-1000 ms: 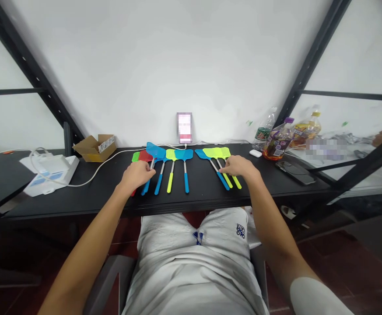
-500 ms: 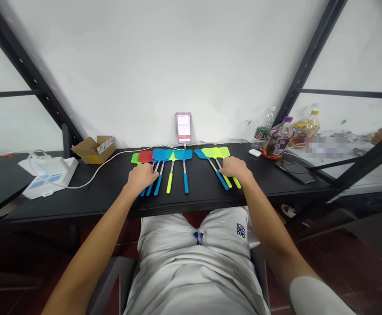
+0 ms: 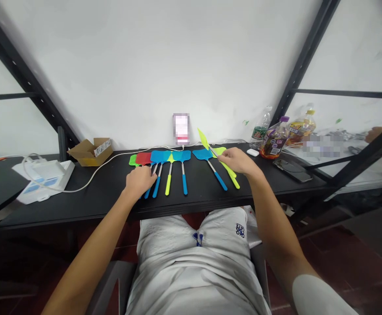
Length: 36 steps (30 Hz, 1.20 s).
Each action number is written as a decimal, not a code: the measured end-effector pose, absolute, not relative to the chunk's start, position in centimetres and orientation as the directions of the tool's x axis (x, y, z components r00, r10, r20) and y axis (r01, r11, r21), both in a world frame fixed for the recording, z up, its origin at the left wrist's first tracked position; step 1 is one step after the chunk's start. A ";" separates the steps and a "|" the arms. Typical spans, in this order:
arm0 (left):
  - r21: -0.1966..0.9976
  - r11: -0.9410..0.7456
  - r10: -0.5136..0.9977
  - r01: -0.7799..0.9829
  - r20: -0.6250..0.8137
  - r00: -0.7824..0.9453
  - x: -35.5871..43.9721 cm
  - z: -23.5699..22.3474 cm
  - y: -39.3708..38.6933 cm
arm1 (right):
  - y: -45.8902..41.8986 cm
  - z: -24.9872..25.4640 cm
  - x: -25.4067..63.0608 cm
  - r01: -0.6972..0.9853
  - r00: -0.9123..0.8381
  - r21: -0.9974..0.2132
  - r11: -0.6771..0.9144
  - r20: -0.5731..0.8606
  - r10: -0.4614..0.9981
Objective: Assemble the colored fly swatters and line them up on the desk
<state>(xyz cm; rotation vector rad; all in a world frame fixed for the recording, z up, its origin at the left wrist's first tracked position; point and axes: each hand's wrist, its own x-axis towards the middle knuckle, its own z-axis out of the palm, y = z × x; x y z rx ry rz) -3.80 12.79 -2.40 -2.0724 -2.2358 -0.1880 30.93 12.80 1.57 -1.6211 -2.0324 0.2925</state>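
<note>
My right hand grips a yellow-green fly swatter by its shaft, its head tilted up off the table. Under it lie another yellow-green fly swatter and a blue one with a blue grip. My left hand rests with curled fingers over the handles at the left end of the row, below a red fly swatter and a green one; what its fingers hold is hidden. Beside it, blue swatters overlap, with a yellow-green handle and a blue handle further right.
A phone with a blurred screen leans on the wall. An open cardboard box and a white case with a cable are at left. Bottles, a white earbud case and a dark phone lie at right.
My right hand has lifted one yellow-green fly swatter from the right group, and its head now points up. My left hand stays nearly in place; the camera view has shifted slightly.
</note>
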 end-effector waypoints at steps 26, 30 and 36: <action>0.786 -0.423 0.851 0.451 0.173 0.496 2.5 -1.2 2.1 | 8.6 1.9 24.4 -0.052 -0.430 -0.937 0.345 0.333 0.839; 0.851 -0.344 0.835 0.397 0.084 0.544 2.1 -0.3 1.8 | 8.6 1.7 24.1 -0.105 -0.380 -0.932 0.347 0.360 0.852; 0.877 -0.304 0.820 0.371 0.043 0.571 1.3 0.4 1.6 | 8.5 1.2 22.8 -0.190 -0.258 -0.917 0.350 0.391 0.883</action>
